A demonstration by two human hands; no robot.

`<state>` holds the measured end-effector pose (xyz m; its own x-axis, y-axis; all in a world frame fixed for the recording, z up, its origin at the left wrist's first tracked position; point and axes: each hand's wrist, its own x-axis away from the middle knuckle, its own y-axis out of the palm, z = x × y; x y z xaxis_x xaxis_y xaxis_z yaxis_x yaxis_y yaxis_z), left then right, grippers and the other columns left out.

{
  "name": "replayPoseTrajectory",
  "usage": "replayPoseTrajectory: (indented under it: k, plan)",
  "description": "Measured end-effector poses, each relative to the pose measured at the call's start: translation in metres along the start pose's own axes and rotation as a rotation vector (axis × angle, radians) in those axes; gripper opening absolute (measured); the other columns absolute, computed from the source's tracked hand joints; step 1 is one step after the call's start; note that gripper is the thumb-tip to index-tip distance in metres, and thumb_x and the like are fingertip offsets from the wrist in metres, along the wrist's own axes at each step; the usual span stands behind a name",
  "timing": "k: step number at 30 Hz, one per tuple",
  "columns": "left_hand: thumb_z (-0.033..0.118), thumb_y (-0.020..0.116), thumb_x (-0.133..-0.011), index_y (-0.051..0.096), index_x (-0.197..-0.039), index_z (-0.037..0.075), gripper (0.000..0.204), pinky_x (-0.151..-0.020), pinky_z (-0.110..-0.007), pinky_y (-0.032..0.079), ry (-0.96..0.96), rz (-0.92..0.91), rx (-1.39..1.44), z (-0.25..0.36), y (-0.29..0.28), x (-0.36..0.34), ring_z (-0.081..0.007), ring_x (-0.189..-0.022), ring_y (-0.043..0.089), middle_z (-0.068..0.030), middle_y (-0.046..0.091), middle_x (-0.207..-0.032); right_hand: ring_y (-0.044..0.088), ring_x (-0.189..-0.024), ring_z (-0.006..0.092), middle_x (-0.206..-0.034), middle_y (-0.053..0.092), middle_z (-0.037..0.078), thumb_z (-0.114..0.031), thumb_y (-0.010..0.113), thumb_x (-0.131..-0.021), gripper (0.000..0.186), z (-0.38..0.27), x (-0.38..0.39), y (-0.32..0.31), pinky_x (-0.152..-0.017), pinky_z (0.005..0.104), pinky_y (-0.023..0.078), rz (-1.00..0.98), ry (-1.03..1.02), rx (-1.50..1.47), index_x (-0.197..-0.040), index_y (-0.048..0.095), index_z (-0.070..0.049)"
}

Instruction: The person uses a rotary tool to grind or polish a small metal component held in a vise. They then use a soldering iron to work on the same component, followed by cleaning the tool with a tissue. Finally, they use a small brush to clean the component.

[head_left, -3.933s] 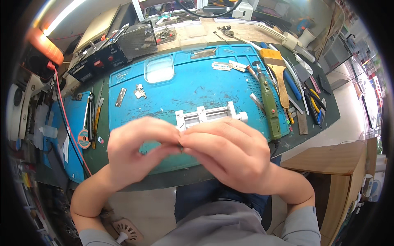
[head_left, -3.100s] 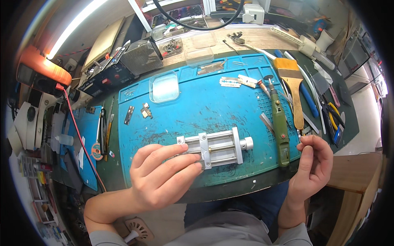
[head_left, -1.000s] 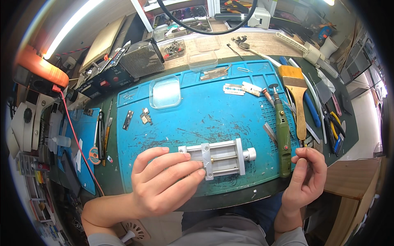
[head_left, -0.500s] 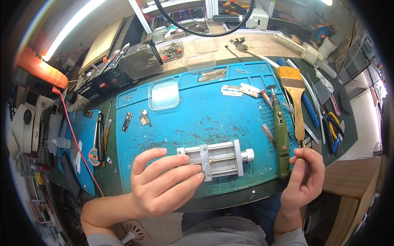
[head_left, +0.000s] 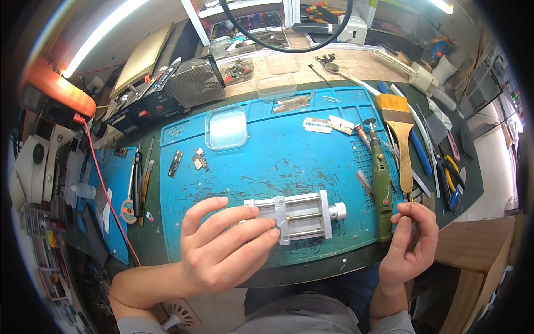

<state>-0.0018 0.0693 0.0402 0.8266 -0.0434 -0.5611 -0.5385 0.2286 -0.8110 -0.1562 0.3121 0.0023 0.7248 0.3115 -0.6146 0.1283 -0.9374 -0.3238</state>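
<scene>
A silver-grey metal vise (head_left: 300,222) lies flat on the near part of the scratched blue mat (head_left: 289,150), which covers much of the dark worktop (head_left: 308,273). It has an oblong frame with parallel shiny rods (head_left: 303,199); a brass-coloured collar shows on the middle one. A pale crossbar (head_left: 283,220) with screw heads spans the rods, a thick plate closes the right end, and a round pale knob (head_left: 337,211) sticks out beyond it.

No lettering can be made out on the vise. Small dark print marks the razor blade (head_left: 317,126) at the far right of the mat, pale lettering runs along the front of the black box (head_left: 146,114) at the far left, and the round orange spool (head_left: 128,211) on the left bears a label too small to read.

The vise's long axis runs left to right, its right end tipped slightly farther away. The knob points right, toward the green rotary tool (head_left: 381,189).

The left hand (head_left: 222,253) has its fingers spread over the vise's left end; its thumb is hidden, so the grip cannot be told. The right hand (head_left: 409,247), near the tool's near end, is curled with thumb and forefinger close together; whether they pinch anything cannot be seen.
</scene>
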Motion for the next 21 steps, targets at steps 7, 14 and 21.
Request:
replayPoseTrajectory:
  k: [7,14,21]
  plan:
    - [0.005,0.080,-0.071,0.077,-0.094,0.012,0.023,-0.098,-0.044,0.046,-0.018,0.018,0.016,0.0004,0.0022,-0.0004,-0.0211,-0.098,0.070,-0.0007,0.077,-0.100,0.064,-0.091,0.0182,-0.112,0.067,0.018,0.011,0.055,-0.096,0.027,-0.0004,0.0007,0.0001,-0.078,0.0276,0.056,0.000,0.006,0.007,-0.122,0.060,0.005]
    - [0.007,0.082,-0.072,0.078,-0.094,0.012,0.023,-0.100,-0.044,0.045,-0.036,0.035,0.036,0.0000,0.0041,0.0007,-0.0205,-0.099,0.069,0.0003,0.077,-0.100,0.063,-0.091,0.0174,-0.113,0.066,0.017,0.011,0.055,-0.096,0.026,-0.0024,0.0005,0.0029,-0.078,0.0271,0.056,0.016,0.025,0.016,-0.121,0.060,0.006]
    - [0.008,0.082,-0.071,0.078,-0.095,0.013,0.024,-0.101,-0.044,0.043,-0.026,0.027,0.068,-0.0020,0.0030,0.0028,-0.0195,-0.099,0.069,0.0007,0.077,-0.100,0.063,-0.091,0.0171,-0.113,0.066,0.017,0.010,0.054,-0.097,0.024,-0.0022,0.0011,0.0037,-0.077,0.0267,0.055,0.030,0.037,0.027,-0.119,0.061,0.006]
